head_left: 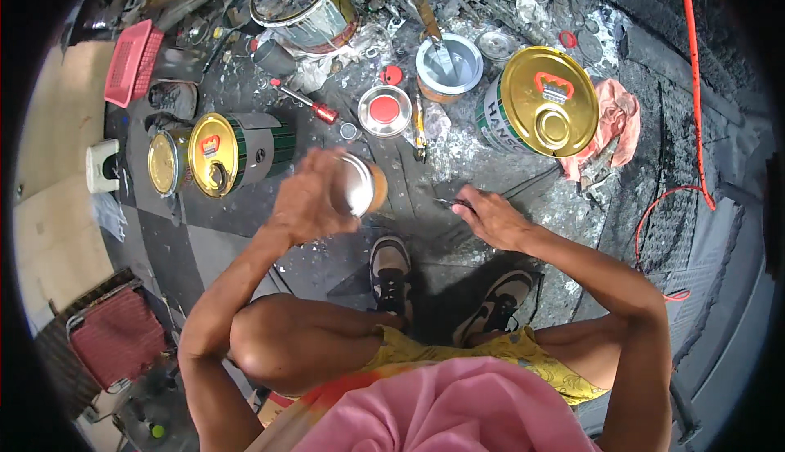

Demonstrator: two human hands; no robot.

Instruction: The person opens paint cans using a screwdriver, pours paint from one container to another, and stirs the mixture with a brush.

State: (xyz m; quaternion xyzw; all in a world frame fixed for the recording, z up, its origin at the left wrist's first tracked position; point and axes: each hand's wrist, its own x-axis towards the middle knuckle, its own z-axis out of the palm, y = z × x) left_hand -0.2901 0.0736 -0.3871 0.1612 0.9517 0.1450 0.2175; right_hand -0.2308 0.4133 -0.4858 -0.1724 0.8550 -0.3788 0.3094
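My left hand, smeared by motion, is closed around the left side of a small can. The can has an orange-brown wall and a whitish inside or end. To its right, my right hand pinches a thin dark tool whose tip points left; its kind is too small to make out. Beyond the hands lies a round silver lid with a red centre. A narrow yellow-and-black tool rests beside it. Farther off, a pot of grey paint holds a paint-stained scraper or brush.
A large gold-topped can stands at the right by a pink rag. Two gold-ended cans lie at the left. A paint-crusted bucket, a red-handled screwdriver and a pink basket are farther back. A red cord runs down the right.
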